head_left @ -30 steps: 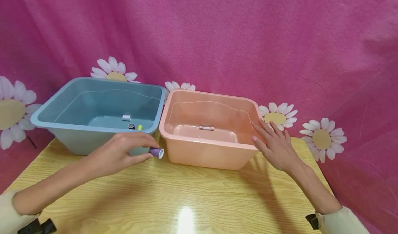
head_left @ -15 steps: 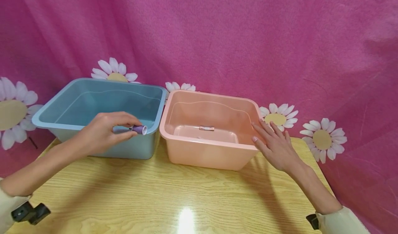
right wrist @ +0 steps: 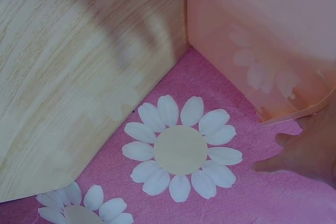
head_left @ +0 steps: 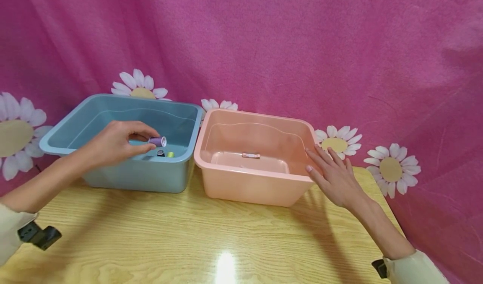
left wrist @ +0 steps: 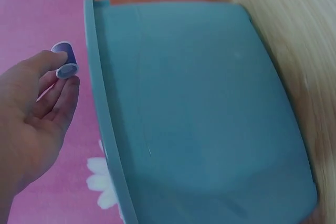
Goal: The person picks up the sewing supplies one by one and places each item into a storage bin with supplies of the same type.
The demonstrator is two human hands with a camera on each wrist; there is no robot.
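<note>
My left hand (head_left: 118, 143) pinches a purple thread spool (head_left: 157, 142) between thumb and fingertips, over the blue tub (head_left: 136, 175). In the left wrist view the same spool (left wrist: 65, 59) shows its white end caps, held above the tub's rim. Below it in the tub lie a black spool (head_left: 160, 153) and a yellow-green spool (head_left: 170, 154). My right hand (head_left: 337, 181) rests with fingers spread on the right rim of the peach tub (head_left: 245, 187). A small pink and white item (head_left: 250, 155) lies on that tub's floor.
Both tubs stand side by side on a wood-grain table (head_left: 181, 238). Behind them hangs a magenta cloth (head_left: 264, 45) printed with white daisies. The peach tub's outer wall (right wrist: 252, 40) is close to the table's right edge.
My left hand has carried the purple spool leftward and up, from in front of the gap between the tubs to over the blue tub. The right hand has stayed in place.
</note>
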